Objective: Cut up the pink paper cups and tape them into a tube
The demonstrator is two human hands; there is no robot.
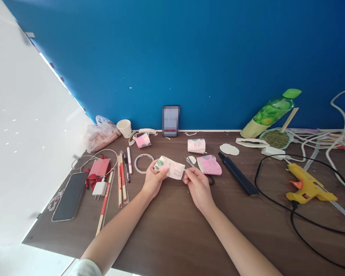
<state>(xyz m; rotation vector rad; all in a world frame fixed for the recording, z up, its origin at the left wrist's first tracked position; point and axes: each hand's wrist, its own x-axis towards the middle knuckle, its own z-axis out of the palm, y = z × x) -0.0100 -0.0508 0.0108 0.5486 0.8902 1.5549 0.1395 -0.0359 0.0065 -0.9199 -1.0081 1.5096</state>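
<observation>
Between my hands is a pale pink printed paper piece (pixel 174 168) with a green mark at its left end. My left hand (pixel 154 179) grips that left end, thumb on top. At the right end, my right hand (pixel 197 186) pinches with thumb and fingertips at the paper's edge; whether it holds the paper itself or a small strip there, I cannot tell. Just beyond my right hand lie scissors (pixel 189 161), partly hidden, and a pink printed paper piece (pixel 209 165). Farther back a pink printed cup piece (pixel 196 146) lies on its side.
A tape roll (pixel 137 164), pens (pixel 129 160) and chopsticks (pixel 120 180) lie left, near a phone (pixel 70 196). A white cup (pixel 124 128) and propped device (pixel 170 120) stand at the back. Right are a dark blue stick-like object (pixel 238 174), a yellow glue gun (pixel 307 184), cables and a bottle (pixel 267 113).
</observation>
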